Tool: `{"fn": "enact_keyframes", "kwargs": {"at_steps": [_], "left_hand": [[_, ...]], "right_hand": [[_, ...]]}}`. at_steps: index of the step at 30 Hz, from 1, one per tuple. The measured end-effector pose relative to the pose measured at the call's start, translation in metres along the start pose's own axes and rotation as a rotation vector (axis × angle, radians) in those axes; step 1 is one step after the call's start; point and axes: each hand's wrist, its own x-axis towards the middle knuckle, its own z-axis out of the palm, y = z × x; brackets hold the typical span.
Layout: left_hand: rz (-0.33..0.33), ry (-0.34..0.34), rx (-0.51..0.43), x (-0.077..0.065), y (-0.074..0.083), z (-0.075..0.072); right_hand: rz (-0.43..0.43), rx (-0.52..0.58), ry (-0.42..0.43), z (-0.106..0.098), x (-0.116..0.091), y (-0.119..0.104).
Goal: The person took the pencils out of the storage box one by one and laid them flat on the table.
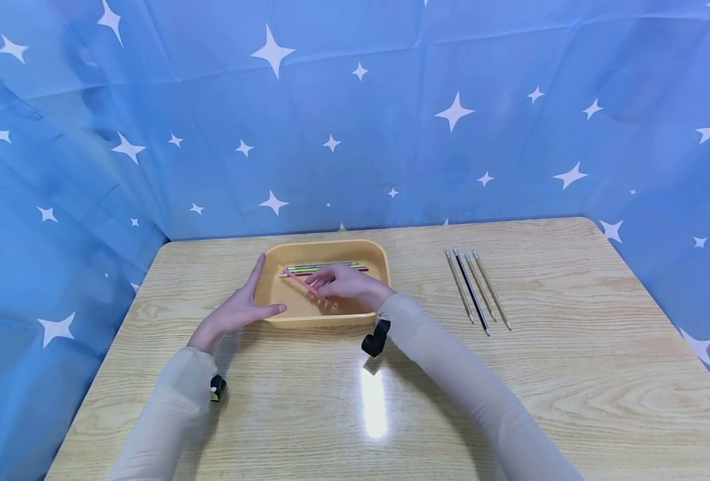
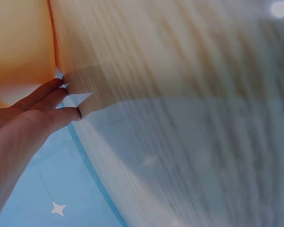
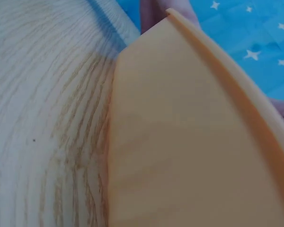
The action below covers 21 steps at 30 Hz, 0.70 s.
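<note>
An orange-yellow plastic tray stands on the table, seen from outside in the right wrist view. My left hand rests at its left end, fingers straight along the side and thumb over the front rim. The left wrist view shows that hand's fingers against the tray's outer wall. Reaching inside over the front wall, my right hand pinches a pink pencil, which lies slanted across the tray. Behind it, several coloured pencils lie side by side in the tray, partly hidden by that hand.
To the tray's right, a black pencil and several brownish pencils lie roughly parallel on the wood-grain table. A blue cloth with white stars hangs behind the table and along its left side.
</note>
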Motion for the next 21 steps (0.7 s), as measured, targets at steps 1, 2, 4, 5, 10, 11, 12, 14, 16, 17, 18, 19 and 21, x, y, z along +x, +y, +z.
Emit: {"fn": "enact_keyframes", "kwargs": {"at_steps": [1,2,4,5,10,11,12,14,16,17,18,19,21], "left_hand": [[-0.002,-0.003,-0.002,-0.002,0.004,0.0],[0.001,-0.004,-0.004,-0.003,0.006,0.0],[0.0,-0.004,-0.005,-0.004,0.009,0.0],[-0.001,-0.005,-0.006,-0.005,0.01,0.0],[-0.006,-0.004,0.008,-0.002,0.008,0.0],[-0.005,-0.006,0.011,-0.002,0.007,0.0],[-0.004,-0.007,0.011,0.0,0.005,0.0],[-0.005,-0.005,0.007,0.004,-0.003,0.0],[-0.002,-0.001,0.008,0.008,-0.013,0.001],[0.001,0.001,0.013,0.01,-0.018,0.001],[0.002,0.005,0.016,0.012,-0.023,0.001],[0.005,0.011,0.02,0.013,-0.027,0.001],[0.007,0.018,0.025,0.014,-0.032,0.001]], "right_hand": [[-0.007,-0.014,0.009,-0.001,-0.001,-0.001],[-0.014,-0.024,0.018,-0.002,-0.003,-0.002],[-0.03,-0.044,0.031,-0.004,-0.006,-0.003],[-0.039,-0.05,0.04,-0.005,-0.007,-0.003],[-0.07,-0.051,0.093,-0.012,-0.015,-0.005],[-0.073,-0.044,0.104,-0.012,-0.017,-0.005],[-0.075,-0.036,0.113,-0.013,-0.019,-0.006],[-0.088,-0.021,0.125,-0.015,-0.022,-0.007],[-0.104,-0.025,0.134,-0.017,-0.026,-0.008],[-0.112,-0.032,0.137,-0.017,-0.029,-0.01],[-0.119,-0.043,0.14,-0.018,-0.031,-0.01],[-0.124,-0.059,0.143,-0.018,-0.033,-0.012],[-0.135,-0.087,0.148,-0.019,-0.038,-0.014]]}}
